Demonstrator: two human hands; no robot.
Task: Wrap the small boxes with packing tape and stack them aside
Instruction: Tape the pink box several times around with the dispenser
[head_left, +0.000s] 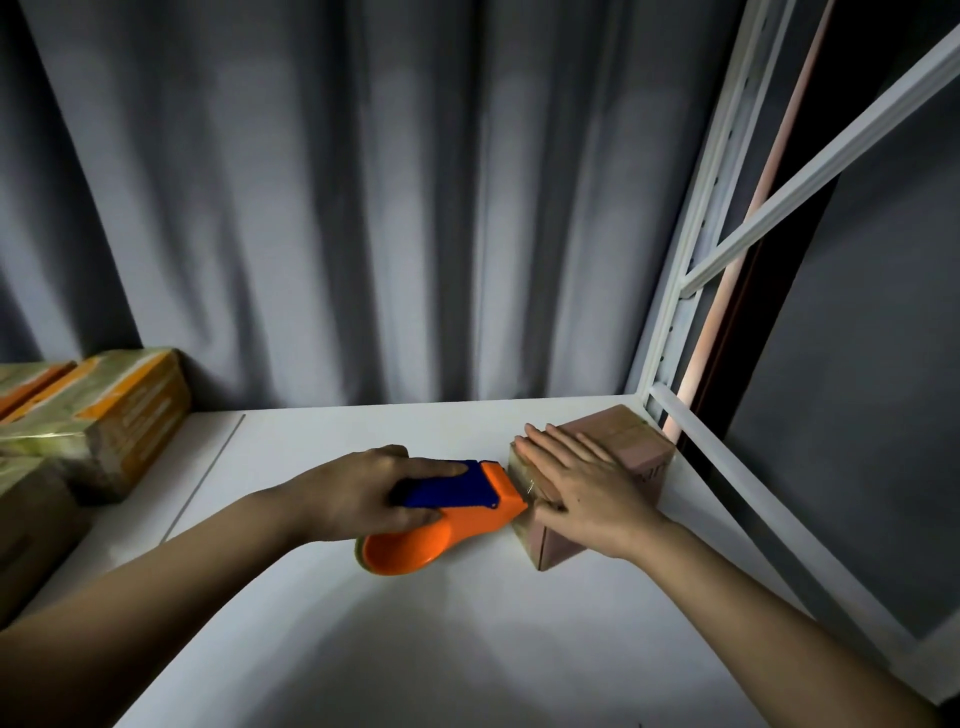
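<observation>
Two hands are on the job, low in the frame. My left hand (363, 493) is clenched round the orange and blue dispenser (447, 512), fingers curled over its blue top, nose pushed against the left end of the box (597, 483). My right hand (582, 483) lies flat on top of the box, fingers straight, pressing it down rather than grasping it. The box sits at centre right on the white worktop (415, 649), its far corner near the white rack post (670, 332). Wrapped boxes (104, 415) are stacked at the left edge, well apart.

The risks as I judge them: the box is held only by downward pressure, so a hard pull on the dispenser could drag or twist it and lay the tape crooked. The cutter edge is just beside my right thumb; a slip there could nick it. Slack tape could fold onto itself.
</observation>
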